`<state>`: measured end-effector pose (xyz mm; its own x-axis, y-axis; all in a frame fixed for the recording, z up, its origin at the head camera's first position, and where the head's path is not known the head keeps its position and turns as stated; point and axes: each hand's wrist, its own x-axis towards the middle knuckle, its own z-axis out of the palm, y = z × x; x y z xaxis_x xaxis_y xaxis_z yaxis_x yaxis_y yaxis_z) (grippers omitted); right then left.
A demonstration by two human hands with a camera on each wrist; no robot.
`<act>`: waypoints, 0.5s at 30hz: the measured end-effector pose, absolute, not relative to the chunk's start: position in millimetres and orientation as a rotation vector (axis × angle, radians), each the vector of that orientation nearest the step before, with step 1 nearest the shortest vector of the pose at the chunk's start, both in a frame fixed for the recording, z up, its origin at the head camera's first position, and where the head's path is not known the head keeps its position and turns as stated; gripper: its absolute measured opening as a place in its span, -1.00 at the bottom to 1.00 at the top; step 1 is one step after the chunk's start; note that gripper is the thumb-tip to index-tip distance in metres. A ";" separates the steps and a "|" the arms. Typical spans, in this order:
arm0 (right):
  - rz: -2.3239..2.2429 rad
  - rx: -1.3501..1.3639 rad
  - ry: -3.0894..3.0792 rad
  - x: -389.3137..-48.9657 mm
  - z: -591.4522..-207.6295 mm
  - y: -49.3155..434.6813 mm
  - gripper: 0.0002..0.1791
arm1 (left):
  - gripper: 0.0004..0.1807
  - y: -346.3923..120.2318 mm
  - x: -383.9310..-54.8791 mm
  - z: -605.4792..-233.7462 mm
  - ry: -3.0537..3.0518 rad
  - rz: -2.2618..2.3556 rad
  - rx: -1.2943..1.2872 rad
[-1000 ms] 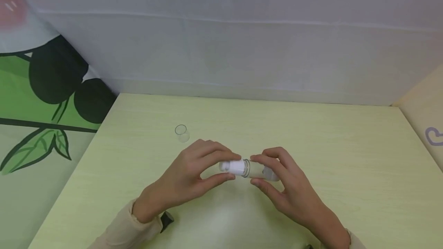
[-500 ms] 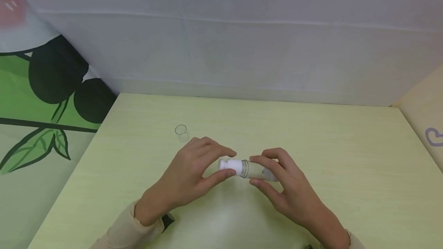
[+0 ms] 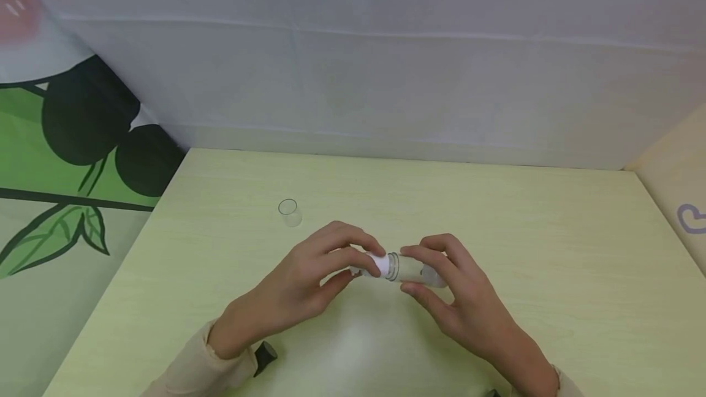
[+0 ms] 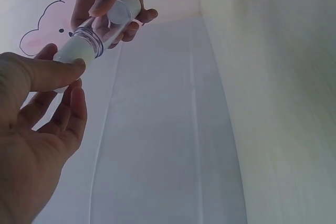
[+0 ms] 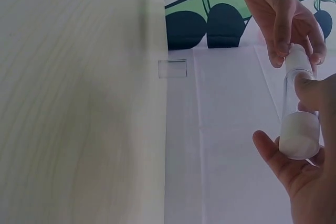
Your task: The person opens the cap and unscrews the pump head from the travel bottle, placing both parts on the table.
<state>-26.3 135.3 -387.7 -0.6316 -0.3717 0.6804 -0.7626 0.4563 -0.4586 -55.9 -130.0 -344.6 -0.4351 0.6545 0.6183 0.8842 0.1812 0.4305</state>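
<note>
A small clear pump bottle [image 3: 409, 269] lies sideways between both hands, above the table. My right hand [image 3: 460, 290] grips its transparent body, thumb below and fingers above. My left hand [image 3: 309, 271] pinches the white pump top [image 3: 379, 264] at the other end. In the left wrist view the white collar [image 4: 76, 52] is between the left thumb and fingers. The right wrist view shows the bottle's white base [image 5: 299, 137] beyond the right thumb. A clear cap [image 3: 290, 212] stands on the table, beyond the left hand and apart from it.
The pale wooden table [image 3: 524, 219] spreads around the hands. A grey-white cloth wall [image 3: 386, 90] rises at its back edge. On the left is a printed panel [image 3: 66, 225] with leaves. A dark piece [image 3: 265, 357] shows by the left sleeve.
My left fingers loosened from the pump top, then wrapped round it again in a turned grip. The right hand has stayed nearly in place on the bottle. The clear cap has not moved.
</note>
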 end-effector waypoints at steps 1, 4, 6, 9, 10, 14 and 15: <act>1.061 0.949 -2.214 -26.8 -387.9 135.5 -0.54 | -0.58 -129.8 -56.4 -344.9 -2.158 -1.123 -1.465; 1.070 0.954 -2.209 -28.3 -388.0 136.5 -0.54 | -0.61 -129.5 -57.0 -345.4 -2.167 -1.157 -1.450; 1.073 0.952 -2.213 -29.2 -387.9 137.4 -0.54 | -0.63 -128.8 -56.9 -345.6 -2.182 -1.163 -1.432; 1.082 0.954 -2.219 -30.5 -387.6 138.9 -0.54 | -0.63 -127.5 -57.1 -345.0 -2.181 -1.164 -1.403; 1.085 0.957 -2.218 -31.0 -387.5 139.2 -0.53 | -0.63 -126.9 -57.3 -344.6 -2.174 -1.160 -1.395; 1.097 0.977 -2.210 -33.2 -386.9 140.6 -0.53 | -0.64 -124.8 -58.9 -343.4 -2.150 -1.124 -1.368; 1.099 0.983 -2.209 -33.8 -386.8 141.0 -0.53 | -0.65 -124.3 -59.3 -343.3 -2.147 -1.114 -1.363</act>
<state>-33.8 141.0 -386.8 -0.6263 -0.3868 0.6768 -0.7731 0.4194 -0.4758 -59.3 -124.3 -343.3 -0.4681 0.5910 0.6570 0.8774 0.2226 0.4249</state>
